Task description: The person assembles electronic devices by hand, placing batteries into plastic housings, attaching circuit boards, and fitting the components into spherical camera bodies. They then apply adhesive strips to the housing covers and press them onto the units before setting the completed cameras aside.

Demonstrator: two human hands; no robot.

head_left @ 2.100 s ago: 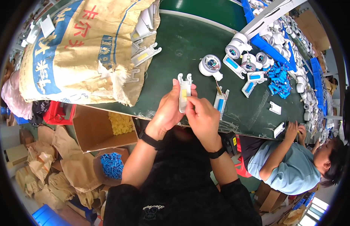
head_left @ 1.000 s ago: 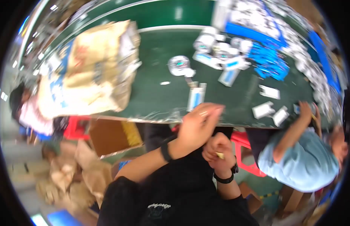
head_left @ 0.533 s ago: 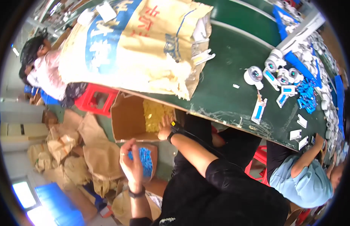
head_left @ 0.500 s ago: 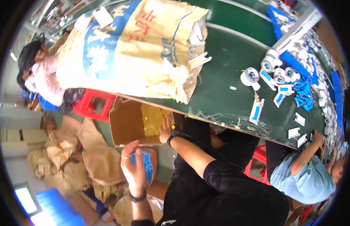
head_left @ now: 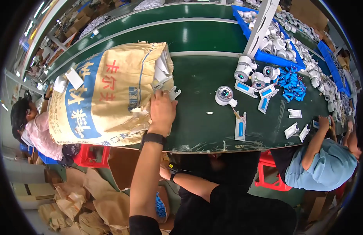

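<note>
My left hand [head_left: 162, 111] is at the torn mouth of a big beige paper sack [head_left: 123, 102] lying on the green table. Its fingers bend against the sack's edge and the white plastic parts [head_left: 161, 69] sticking out there; what they grip is hidden. Below the table edge, my right hand [head_left: 164, 171] is at the side of an open cardboard box [head_left: 124, 166], its fingers mostly out of sight. Right of the sack, a round white camera-like housing [head_left: 224, 95] is wired to a white holder with a blue cell [head_left: 240, 126].
More white housings [head_left: 244, 68] and a heap of blue cells [head_left: 292, 84] occupy the table's right side, before a blue bin [head_left: 279, 55]. A co-worker in light blue [head_left: 322, 164] works at the right; another person [head_left: 40, 125] sits at the left. Crumpled brown sacks [head_left: 72, 199] lie on the floor.
My left hand has gone from above the floor beside the box up to the sack's mouth. My right hand stays by the box. The view has shifted, showing more of the table's far side.
</note>
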